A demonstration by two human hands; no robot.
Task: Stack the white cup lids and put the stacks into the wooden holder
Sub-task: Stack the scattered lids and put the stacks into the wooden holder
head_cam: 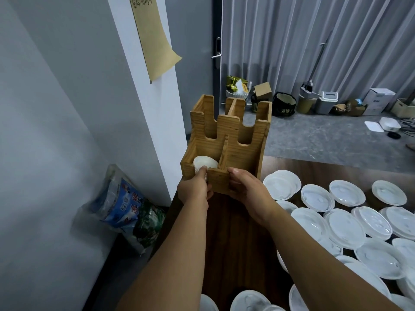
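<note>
Left hand (pixel 193 191) fingers (pixel 202 170) curl around a stack of white lids (pixel 204 163) sitting in the wooden holder's (pixel 226 140) front-left compartment. Right hand (pixel 248 190) grips the holder's front wall. Loose lids (pixel 343 227) cover the surface (pixel 235 243) right of the holder.

Wooden holder (pixel 238 151) stands upright at the table's far left edge, a stack of white lids (pixel 204 163) in its front-left compartment. Loose white lids (pixel 343 225) scattered rightward.
</note>
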